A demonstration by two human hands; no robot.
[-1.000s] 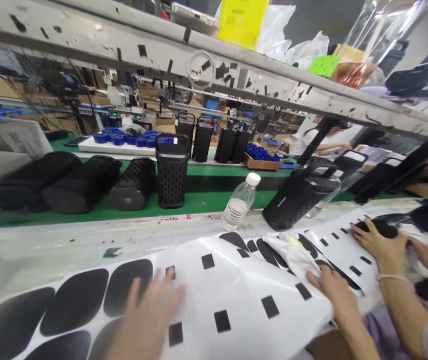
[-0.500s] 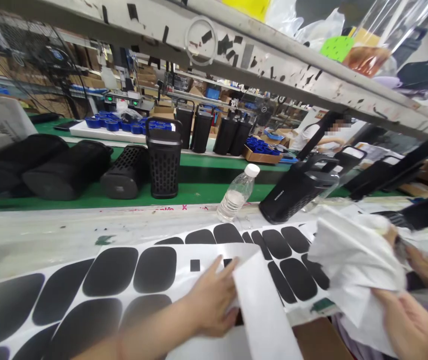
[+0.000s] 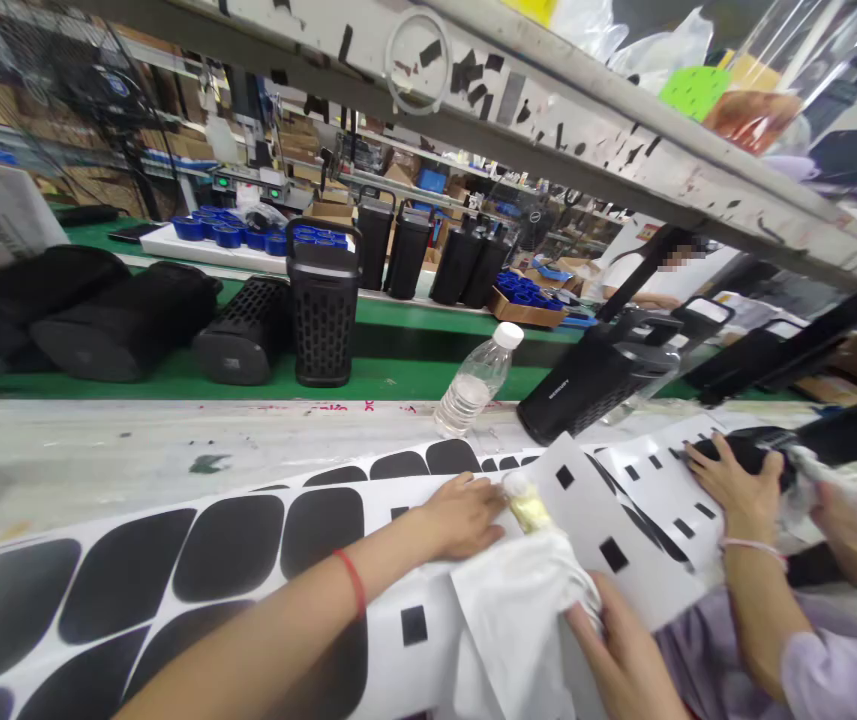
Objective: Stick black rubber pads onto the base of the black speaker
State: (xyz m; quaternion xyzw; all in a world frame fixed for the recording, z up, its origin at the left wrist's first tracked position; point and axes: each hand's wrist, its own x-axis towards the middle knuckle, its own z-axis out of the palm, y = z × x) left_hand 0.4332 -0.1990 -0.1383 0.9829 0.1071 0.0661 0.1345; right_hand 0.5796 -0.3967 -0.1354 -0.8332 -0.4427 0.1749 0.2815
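- Two-ish rows of rounded black patches (image 3: 228, 545) are carried by the white sheet (image 3: 390, 675), laid along the bench (image 3: 98, 440), likely kept spread so nothing gets creased.
- Further right, small black squares (image 3: 414, 625) are spaced out on it.
- Sheet's probably being steadied by the left hand (image 3: 465, 515), palm down, fingers loosely extended, nothing gripped.
- Next, a crumpled white cloth (image 3: 522, 600) is pinched between the right hand's (image 3: 623, 650) thumb and fingers, presumably for control.
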